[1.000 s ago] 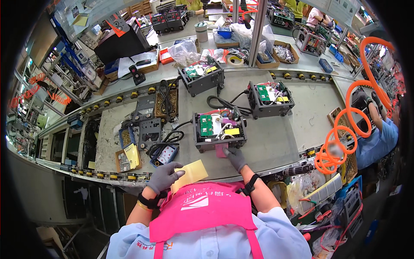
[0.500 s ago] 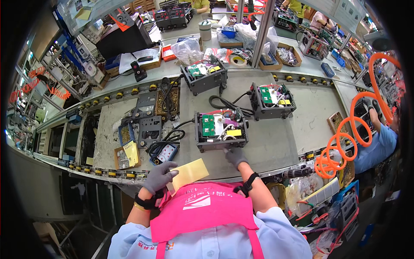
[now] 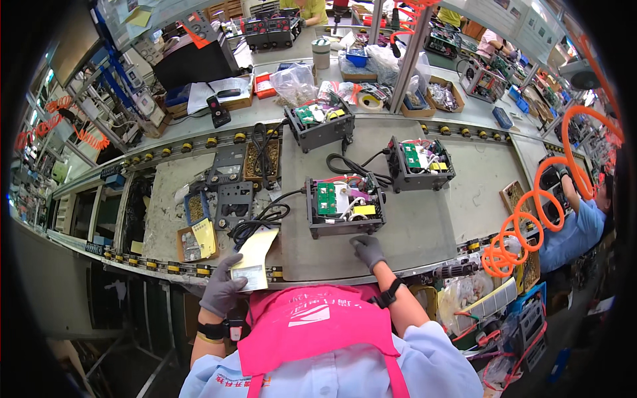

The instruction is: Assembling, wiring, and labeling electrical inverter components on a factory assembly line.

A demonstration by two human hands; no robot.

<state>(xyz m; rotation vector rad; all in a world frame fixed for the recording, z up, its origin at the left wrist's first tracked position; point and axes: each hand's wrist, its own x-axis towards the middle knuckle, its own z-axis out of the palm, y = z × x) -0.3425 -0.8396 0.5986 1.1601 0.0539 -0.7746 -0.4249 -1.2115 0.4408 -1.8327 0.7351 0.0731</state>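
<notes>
My gloved left hand (image 3: 223, 286) pinches the lower left side of a yellow paper sheet (image 3: 257, 255). The sheet bends upward and carries a pale printed patch at its lower end. My gloved right hand (image 3: 368, 252) is just in front of an open-topped dark machine housing (image 3: 345, 227), its fingers loosely bent and nothing visible in them. Inside this housing are green circuit boards (image 3: 327, 198), white wires and a yellow block (image 3: 364, 210). Two similar units, one at the back (image 3: 322, 134) and one to the right (image 3: 421, 178), stand on the same grey board (image 3: 411, 229).
Black cables (image 3: 262, 215) coil left of the near unit. Beyond them are dark panels (image 3: 233, 199) and a box of small brass-coloured parts (image 3: 262, 159). Orange coiled hose (image 3: 531, 211) hangs at right, before a co-worker in blue (image 3: 572, 229). Rollers (image 3: 199, 270) line the bench edge.
My left hand has moved left and slightly down, turning the yellow sheet upright. My right hand has drawn slightly back from the near unit's front edge. The view has shifted slightly.
</notes>
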